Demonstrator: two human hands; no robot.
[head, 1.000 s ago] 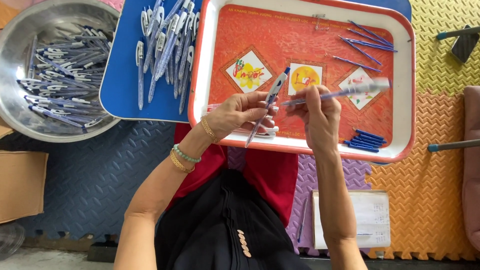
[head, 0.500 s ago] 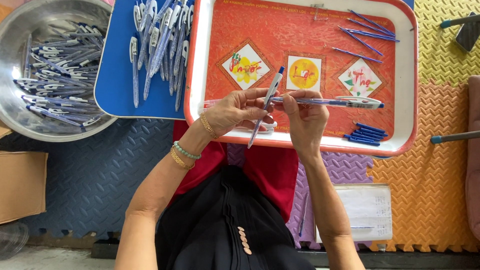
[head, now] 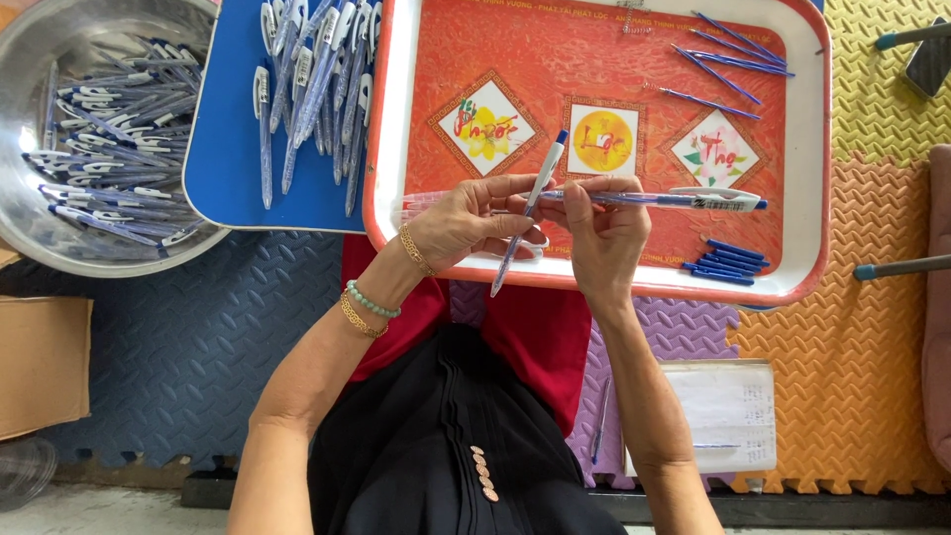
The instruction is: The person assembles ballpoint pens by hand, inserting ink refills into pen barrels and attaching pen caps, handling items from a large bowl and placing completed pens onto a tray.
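- Left hand (head: pixel 466 220) pinches a slanted pen (head: pixel 530 208) — tip pointing down, above the red tray's (head: pixel 396 119) near rim.
- Right hand (head: pixel 604 233) grips a clear pen barrel (head: pixel 674 200) held level over the tray.
- Blue refills (head: pixel 728 45) at tray's far corner; blue caps (head: pixel 723 263) beside the right hand.
- Steel bowl (head: pixel 30 228) of pens on the left.

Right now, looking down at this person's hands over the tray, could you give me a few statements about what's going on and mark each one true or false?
1. The left hand holds a pen slanting across the red tray. True.
2. The right hand is empty. False: it grips a long pen barrel lying level.
3. The metal bowl holds fruit. False: it holds pens.
4. Thin blue refills lie in the tray's far right corner. True.
5. The blue tray is bare. False: pens are piled on it.
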